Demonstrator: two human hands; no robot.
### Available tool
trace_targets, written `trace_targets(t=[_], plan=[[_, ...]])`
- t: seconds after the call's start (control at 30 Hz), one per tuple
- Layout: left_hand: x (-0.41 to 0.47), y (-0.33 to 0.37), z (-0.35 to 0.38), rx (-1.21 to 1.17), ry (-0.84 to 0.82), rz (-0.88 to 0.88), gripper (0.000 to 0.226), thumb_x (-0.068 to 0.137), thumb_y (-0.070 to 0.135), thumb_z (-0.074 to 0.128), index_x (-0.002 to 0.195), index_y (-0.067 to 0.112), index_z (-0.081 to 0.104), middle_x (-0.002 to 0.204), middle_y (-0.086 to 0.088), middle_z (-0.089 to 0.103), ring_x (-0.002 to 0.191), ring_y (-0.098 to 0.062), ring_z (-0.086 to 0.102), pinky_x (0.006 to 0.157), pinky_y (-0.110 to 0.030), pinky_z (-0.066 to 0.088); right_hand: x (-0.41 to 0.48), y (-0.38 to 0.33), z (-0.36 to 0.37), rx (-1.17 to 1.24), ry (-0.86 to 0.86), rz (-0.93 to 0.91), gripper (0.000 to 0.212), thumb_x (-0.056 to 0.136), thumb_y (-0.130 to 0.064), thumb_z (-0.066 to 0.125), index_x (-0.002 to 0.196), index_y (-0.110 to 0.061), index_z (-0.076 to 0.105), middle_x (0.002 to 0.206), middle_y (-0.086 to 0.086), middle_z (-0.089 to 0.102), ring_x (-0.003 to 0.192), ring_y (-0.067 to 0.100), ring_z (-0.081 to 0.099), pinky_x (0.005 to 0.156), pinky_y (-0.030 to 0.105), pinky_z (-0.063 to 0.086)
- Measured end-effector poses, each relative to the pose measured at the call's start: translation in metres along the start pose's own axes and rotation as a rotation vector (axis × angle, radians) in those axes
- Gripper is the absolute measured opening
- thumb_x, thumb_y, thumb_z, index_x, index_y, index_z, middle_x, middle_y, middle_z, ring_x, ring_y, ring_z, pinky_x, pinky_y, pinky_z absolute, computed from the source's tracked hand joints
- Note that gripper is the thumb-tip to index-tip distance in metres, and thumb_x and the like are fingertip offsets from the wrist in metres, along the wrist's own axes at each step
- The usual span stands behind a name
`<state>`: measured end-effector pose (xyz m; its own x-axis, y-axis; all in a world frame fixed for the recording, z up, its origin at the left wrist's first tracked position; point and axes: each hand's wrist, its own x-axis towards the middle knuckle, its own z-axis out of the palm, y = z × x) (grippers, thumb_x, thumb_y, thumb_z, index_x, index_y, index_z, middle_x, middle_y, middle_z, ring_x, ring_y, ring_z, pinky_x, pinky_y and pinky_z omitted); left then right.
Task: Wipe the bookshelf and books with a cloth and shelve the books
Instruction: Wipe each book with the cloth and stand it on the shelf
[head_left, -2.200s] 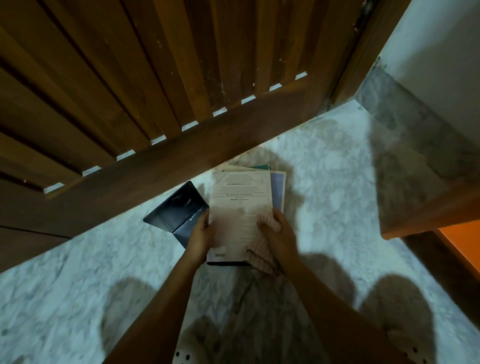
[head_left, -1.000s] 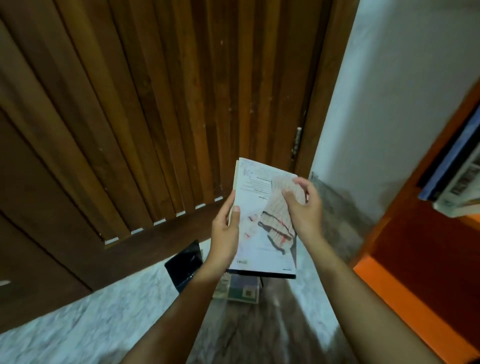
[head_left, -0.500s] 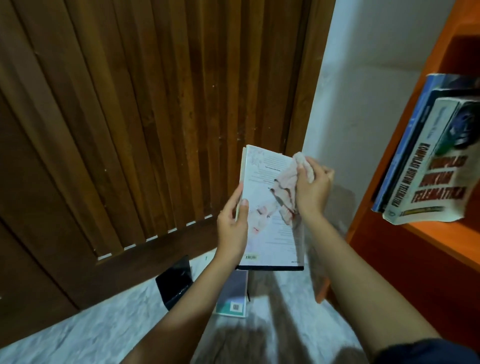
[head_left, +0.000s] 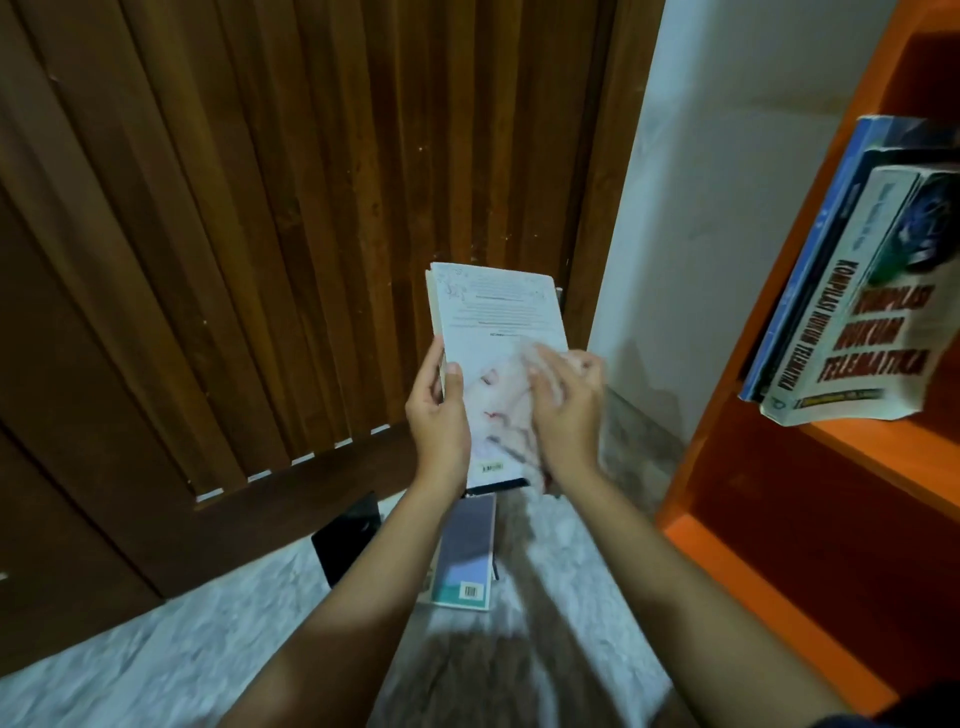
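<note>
Moved: right hand (head_left: 566, 415) and cloth (head_left: 506, 410) have slid from the upper right edge of the white paperback (head_left: 498, 317) down to mid-cover.
Paperback: held upright between both hands, above the floor.
Left hand (head_left: 439, 415): grips the left edge, thumb on the cover, fingers behind.
Right hand: blurred, fingers stretched flat, pressing the cloth to the cover.
Below the fingers: two more books (head_left: 465, 556) on the marble floor (head_left: 156, 649).
Right of the fingers: orange bookshelf (head_left: 779, 467) holding leaning shelved books (head_left: 872, 332).

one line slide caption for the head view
Left hand holds a book while the right hand presses a cloth to its cover beside an orange bookshelf
</note>
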<state>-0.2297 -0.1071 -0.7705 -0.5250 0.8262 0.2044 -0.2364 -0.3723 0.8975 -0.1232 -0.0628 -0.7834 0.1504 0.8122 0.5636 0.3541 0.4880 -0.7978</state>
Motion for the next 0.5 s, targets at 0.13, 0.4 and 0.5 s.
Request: trace_targets(t=[0.13, 0.4, 0.5], plan=[[0.006, 0.003, -0.006, -0.026, 0.109, -0.033, 0.038, 0.098, 0.012, 0.045, 0.135, 0.021, 0.047, 0.134, 0.002, 0.054, 0.121, -0.016, 0.054, 0.097, -0.036, 0.049, -0.021, 0.008, 0.004, -0.023, -0.136, -0.268, 0.025, 0.087, -0.002, 0.063, 0.111, -0.008, 0.068, 0.108, 0.005, 0.042, 0.099, 0.000, 0.043, 0.088, 0.005, 0.039], [0.016, 0.001, -0.019, -0.183, 0.225, -0.142, 0.035, 0.098, 0.015, 0.047, 0.129, 0.031, 0.053, 0.122, 0.004, 0.063, 0.110, -0.017, 0.062, 0.091, -0.040, 0.053, -0.062, 0.006, 0.003, -0.011, -0.254, -0.325, 0.031, 0.086, 0.002, 0.059, 0.113, -0.012, 0.068, 0.112, 0.008, 0.044, 0.100, 0.007, 0.046, 0.087, 0.003, 0.037], [0.017, 0.000, -0.028, -0.225, 0.224, -0.174, 0.033, 0.098, 0.016, 0.049, 0.121, 0.038, 0.057, 0.124, 0.004, 0.063, 0.110, -0.019, 0.063, 0.093, -0.047, 0.051, -0.071, 0.013, 0.000, -0.043, -0.386, -0.465, 0.029, 0.086, -0.001, 0.060, 0.111, -0.011, 0.068, 0.115, 0.010, 0.046, 0.100, 0.014, 0.050, 0.086, 0.007, 0.038]])
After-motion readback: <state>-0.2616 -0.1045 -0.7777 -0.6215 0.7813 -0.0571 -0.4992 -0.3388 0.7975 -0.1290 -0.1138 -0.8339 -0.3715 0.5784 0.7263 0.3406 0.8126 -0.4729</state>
